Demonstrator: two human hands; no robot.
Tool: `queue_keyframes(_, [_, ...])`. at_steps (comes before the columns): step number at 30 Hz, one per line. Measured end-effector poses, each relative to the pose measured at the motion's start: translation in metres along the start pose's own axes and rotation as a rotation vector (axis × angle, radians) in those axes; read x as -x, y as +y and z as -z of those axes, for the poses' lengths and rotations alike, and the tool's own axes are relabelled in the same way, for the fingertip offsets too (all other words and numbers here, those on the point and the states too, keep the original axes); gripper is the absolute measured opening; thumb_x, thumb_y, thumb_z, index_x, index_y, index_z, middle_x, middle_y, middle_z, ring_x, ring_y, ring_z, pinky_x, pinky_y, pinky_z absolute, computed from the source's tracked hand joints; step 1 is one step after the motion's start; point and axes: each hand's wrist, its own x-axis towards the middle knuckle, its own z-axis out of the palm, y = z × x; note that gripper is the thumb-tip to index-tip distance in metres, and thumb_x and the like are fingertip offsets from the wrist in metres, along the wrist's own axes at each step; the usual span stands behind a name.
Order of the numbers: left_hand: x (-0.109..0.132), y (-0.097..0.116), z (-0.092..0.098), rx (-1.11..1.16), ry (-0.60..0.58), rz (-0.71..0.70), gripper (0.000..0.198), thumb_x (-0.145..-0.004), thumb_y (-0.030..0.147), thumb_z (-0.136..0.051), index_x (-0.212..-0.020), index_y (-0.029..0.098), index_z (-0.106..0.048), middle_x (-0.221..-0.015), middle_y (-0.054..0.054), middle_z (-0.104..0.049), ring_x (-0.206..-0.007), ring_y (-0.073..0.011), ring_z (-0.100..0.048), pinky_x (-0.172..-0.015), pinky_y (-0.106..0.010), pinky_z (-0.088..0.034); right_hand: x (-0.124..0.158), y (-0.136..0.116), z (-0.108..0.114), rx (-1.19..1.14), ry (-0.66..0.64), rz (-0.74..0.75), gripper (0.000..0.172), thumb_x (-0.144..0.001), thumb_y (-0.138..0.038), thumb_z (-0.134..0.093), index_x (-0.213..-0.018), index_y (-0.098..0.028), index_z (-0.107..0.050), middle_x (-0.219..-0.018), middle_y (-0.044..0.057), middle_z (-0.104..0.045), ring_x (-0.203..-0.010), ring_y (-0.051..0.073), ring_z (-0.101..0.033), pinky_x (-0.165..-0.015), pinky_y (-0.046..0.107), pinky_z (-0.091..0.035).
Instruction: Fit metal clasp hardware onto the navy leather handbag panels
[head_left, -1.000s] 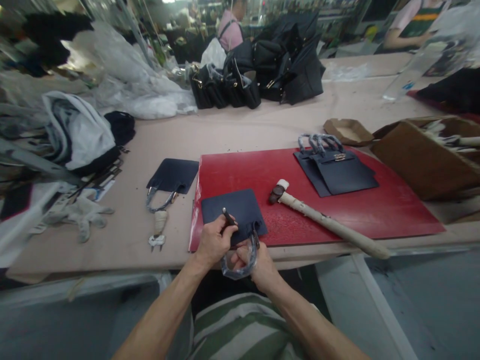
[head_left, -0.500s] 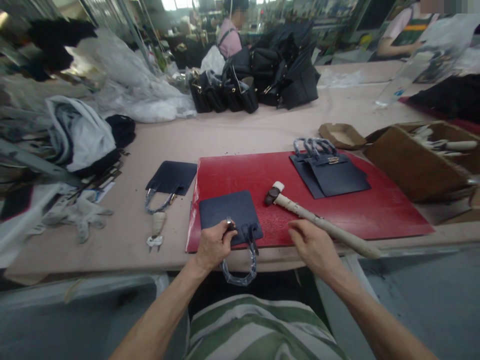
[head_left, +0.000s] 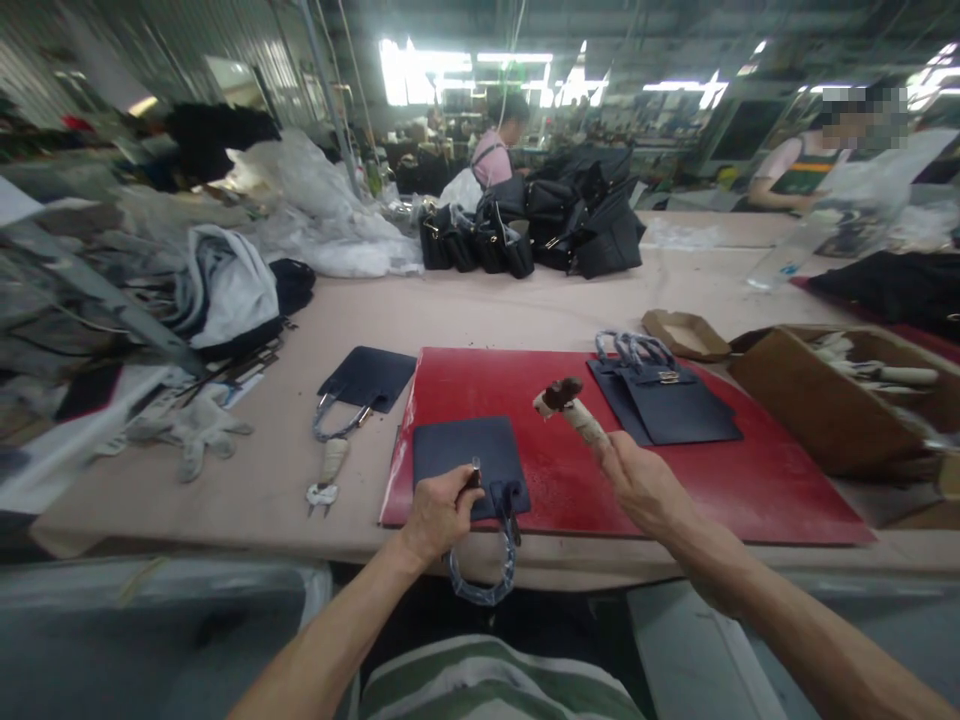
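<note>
A navy leather bag panel point(head_left: 465, 440) lies at the front left of the red board point(head_left: 570, 500). Its plastic-wrapped loop handle point(head_left: 484, 597) hangs over the table edge. My left hand point(head_left: 439, 515) pinches one end of that handle, with a shiny metal tip showing above the fingers over the panel. My right hand point(head_left: 649, 485) is closed around the shaft of a hammer point(head_left: 585, 422), raised above the board with its head tilted to the left. Fingers hide part of the shaft and most of the pinched handle end.
Finished navy panels with wrapped handles point(head_left: 686, 412) lie right, near a cardboard box point(head_left: 832, 400). Another panel point(head_left: 371, 375), a wrapped pronged tool point(head_left: 330, 475) and a glove point(head_left: 199, 430) lie left. Black bags point(head_left: 555, 225) stand behind; two people point(head_left: 491, 155) work beyond.
My right hand has taken hold of the hammer and lifted it off the red board. My left hand still pinches the handle end. The camera view has tipped upward.
</note>
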Motion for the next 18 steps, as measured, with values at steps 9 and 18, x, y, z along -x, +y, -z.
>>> queue_keyframes(9, [0.000, 0.002, 0.002, -0.027, -0.029, 0.018, 0.003, -0.091, 0.019, -0.061, -0.091, 0.021, -0.062, -0.083, -0.001, -0.075, -0.075, -0.0179, -0.074, -0.066, -0.026, -0.054, 0.019, -0.072, 0.056, -0.141, -0.063, 0.396, 0.021, -0.103, -0.033, -0.040, -0.085, -0.023, -0.044, -0.068, 0.001, -0.055, -0.050, 0.016, -0.044, -0.051, 0.030, -0.020])
queue_keyframes(18, [0.003, -0.002, 0.000, -0.030, -0.020, 0.002, 0.008, -0.089, 0.018, -0.062, -0.096, 0.021, -0.065, -0.088, -0.003, -0.077, -0.081, -0.0187, -0.075, -0.073, -0.027, -0.056, 0.024, -0.080, 0.071, -0.135, 0.092, 0.450, 0.024, -0.108, -0.036, -0.036, -0.091, -0.022, -0.045, -0.066, -0.001, -0.054, -0.047, 0.015, -0.044, -0.050, 0.030, -0.024])
